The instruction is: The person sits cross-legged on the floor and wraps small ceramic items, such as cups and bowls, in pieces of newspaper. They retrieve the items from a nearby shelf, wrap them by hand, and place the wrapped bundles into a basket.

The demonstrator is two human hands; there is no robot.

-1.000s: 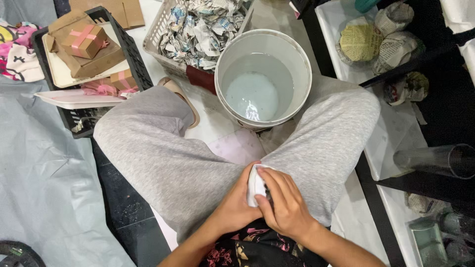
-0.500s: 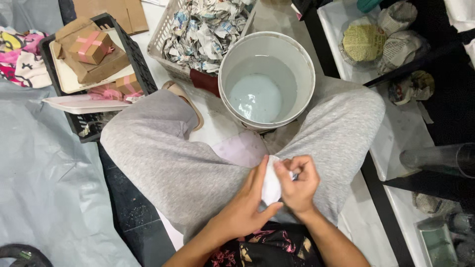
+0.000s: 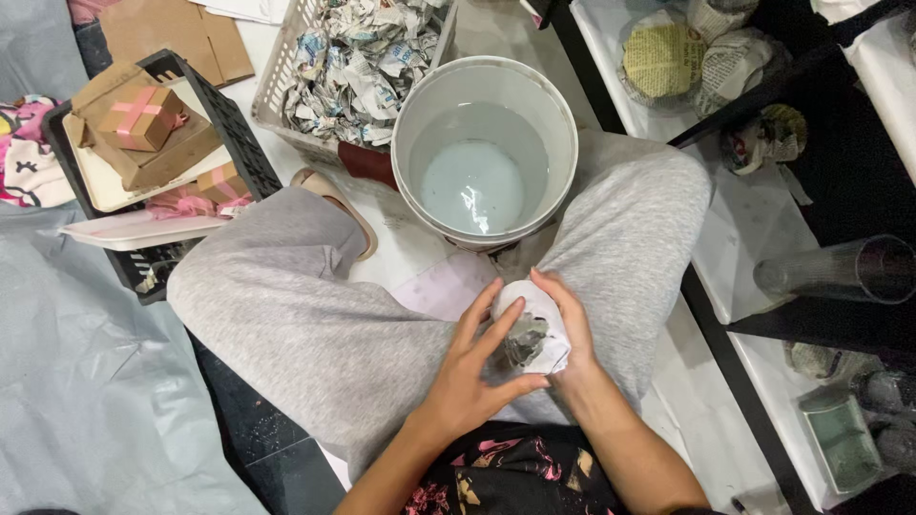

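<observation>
Both hands met low in the lap, just on the near side of the white bucket [image 3: 485, 153]. The right hand [image 3: 570, 339] cupped a small white rounded form [image 3: 536, 324] from beneath, fingers curled up its far side. The left hand [image 3: 472, 377] lay against its near side, fingers spread and long, thumb tucked under the bottom edge. So the form sat cradled between the two palms, above the grey trousers [image 3: 315, 305]. A patch of grey, damp-looking newsprint clung to its front. It looked light, thin-walled and soft where wet, likely slippery with paste and easy to dent, so a broad cupped hold under the dry white side seemed the safest grip.

The bucket held a shallow pool of pale milky liquid. Beyond it, to the left, a white basket [image 3: 286, 72] brimmed with torn newspaper scraps [image 3: 358, 62]. Further left of the bucket stood a black crate [image 3: 239, 133] carrying brown gift boxes [image 3: 138, 119] with pink ribbon. Right of the bucket, paper-covered balls [image 3: 701, 57] rested on a white tray [image 3: 606, 38].
</observation>
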